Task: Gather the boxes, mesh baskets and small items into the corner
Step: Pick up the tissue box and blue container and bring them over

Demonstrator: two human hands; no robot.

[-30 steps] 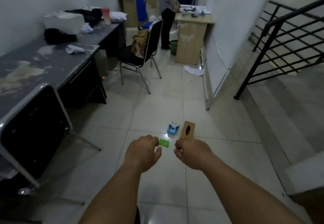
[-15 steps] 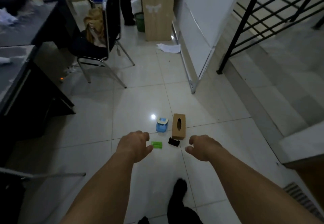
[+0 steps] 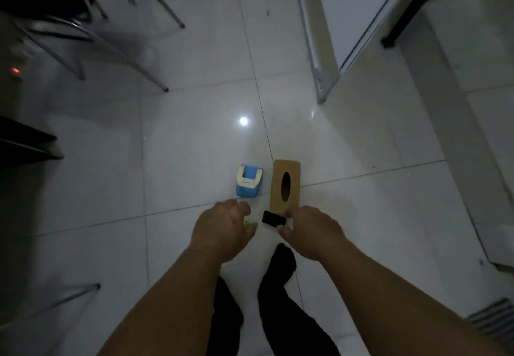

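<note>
Green item [image 3: 246, 223] | mostly behind left hand [image 3: 222, 229] | hold unclear

The floor [image 3: 194, 138] has shiny white tiles with a bright spot of light [image 3: 243, 121]. Thin metal chair legs [image 3: 130, 57] stand on the left. A white board [image 3: 358, 7] stands near a black post [image 3: 411, 7].
</note>
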